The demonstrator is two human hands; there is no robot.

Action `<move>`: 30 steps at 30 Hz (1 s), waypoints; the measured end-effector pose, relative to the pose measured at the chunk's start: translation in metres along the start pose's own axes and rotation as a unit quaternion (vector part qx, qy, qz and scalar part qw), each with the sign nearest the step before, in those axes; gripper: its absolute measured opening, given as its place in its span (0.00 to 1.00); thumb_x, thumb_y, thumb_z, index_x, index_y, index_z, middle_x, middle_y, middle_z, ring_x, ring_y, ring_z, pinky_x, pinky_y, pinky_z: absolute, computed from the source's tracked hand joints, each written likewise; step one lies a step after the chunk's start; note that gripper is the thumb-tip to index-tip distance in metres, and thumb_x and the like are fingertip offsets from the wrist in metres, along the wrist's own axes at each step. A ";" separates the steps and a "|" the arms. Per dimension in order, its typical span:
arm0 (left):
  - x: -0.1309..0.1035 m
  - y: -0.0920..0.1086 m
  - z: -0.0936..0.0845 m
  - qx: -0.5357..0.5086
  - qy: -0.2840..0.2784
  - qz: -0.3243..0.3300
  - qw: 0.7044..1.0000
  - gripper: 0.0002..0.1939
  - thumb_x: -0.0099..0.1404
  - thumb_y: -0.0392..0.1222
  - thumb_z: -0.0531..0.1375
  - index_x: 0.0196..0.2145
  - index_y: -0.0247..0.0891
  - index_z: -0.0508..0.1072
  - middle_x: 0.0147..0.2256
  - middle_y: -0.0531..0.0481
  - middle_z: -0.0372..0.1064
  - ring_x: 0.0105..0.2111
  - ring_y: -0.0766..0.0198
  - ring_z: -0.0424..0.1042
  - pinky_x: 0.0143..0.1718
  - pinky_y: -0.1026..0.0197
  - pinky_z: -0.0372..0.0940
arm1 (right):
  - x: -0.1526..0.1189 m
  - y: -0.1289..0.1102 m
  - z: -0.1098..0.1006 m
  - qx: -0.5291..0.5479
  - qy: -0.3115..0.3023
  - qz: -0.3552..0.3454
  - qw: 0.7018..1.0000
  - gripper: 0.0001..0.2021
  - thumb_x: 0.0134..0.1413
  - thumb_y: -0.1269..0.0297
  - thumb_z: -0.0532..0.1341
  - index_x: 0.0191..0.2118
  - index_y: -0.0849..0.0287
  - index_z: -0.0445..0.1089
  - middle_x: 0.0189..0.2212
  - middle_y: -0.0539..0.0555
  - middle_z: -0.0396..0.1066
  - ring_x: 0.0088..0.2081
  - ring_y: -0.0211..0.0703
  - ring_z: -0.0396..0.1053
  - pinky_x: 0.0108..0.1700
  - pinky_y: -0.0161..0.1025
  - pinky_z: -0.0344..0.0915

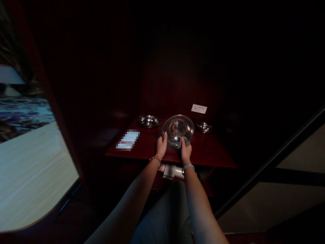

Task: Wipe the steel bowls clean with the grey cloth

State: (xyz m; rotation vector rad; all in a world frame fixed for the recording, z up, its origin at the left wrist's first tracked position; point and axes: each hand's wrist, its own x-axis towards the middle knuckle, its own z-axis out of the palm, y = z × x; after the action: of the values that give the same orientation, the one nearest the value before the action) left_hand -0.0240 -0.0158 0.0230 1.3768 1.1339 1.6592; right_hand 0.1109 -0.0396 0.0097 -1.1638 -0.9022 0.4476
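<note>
My left grip point(161, 145) and right grip point(186, 150) hold one round shiny metal dish point(179, 127); right also pinches one grey cloth point(187, 142); two metal bowls point(149, 121) behind.

Left hand point(161, 145): gripping, arm outstretched | right hand point(186, 149): gripping, arm outstretched

The picture is very dim, with nearly black corners. Paler light lies at left, small glare shines on the metal bowl point(149, 121), and edges look stretched.

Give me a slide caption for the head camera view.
Two hands hold a shiny metal bowl and gray cloth above a dark red shelf.
</note>
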 end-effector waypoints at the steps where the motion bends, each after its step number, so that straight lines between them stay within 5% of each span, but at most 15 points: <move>1: 0.000 0.000 0.000 -0.012 -0.002 -0.003 1.000 0.30 0.68 0.62 0.50 0.43 0.32 0.76 0.39 0.41 0.79 0.43 0.57 0.76 0.45 0.62 0.67 | 0.000 0.000 0.000 0.005 0.000 0.000 1.000 0.25 0.52 0.49 0.63 0.47 0.66 0.76 0.45 0.62 0.78 0.46 0.50 0.75 0.51 0.42 0.67; 9: -0.002 -0.003 0.006 -0.086 -0.074 -0.002 0.994 0.24 0.64 0.53 0.61 0.51 0.33 0.73 0.52 0.39 0.74 0.52 0.57 0.73 0.56 0.57 0.65 | 0.002 0.003 -0.001 0.018 0.005 -0.012 1.000 0.26 0.52 0.49 0.63 0.49 0.66 0.75 0.47 0.62 0.77 0.48 0.49 0.74 0.52 0.42 0.67; 15: -0.005 -0.004 0.008 -0.060 -0.139 0.011 0.988 0.25 0.55 0.44 0.69 0.49 0.32 0.73 0.49 0.38 0.75 0.49 0.55 0.75 0.55 0.53 0.66 | 0.003 0.006 -0.001 0.021 0.009 -0.008 1.000 0.26 0.52 0.48 0.63 0.49 0.66 0.75 0.46 0.63 0.78 0.47 0.49 0.75 0.50 0.42 0.68; 30: -0.005 0.005 0.008 -0.088 -0.148 0.042 0.984 0.26 0.56 0.46 0.68 0.50 0.32 0.73 0.51 0.38 0.74 0.51 0.57 0.74 0.58 0.53 0.63 | 0.002 0.005 -0.002 -0.061 -0.037 0.021 0.997 0.24 0.49 0.45 0.64 0.39 0.64 0.80 0.36 0.61 0.81 0.42 0.55 0.78 0.44 0.42 0.70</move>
State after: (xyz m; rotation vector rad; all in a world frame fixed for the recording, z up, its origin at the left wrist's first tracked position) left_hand -0.0153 -0.0211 0.0260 1.5129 0.7508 1.5090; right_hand 0.1146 -0.0373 0.0054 -1.2863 -0.9813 0.4763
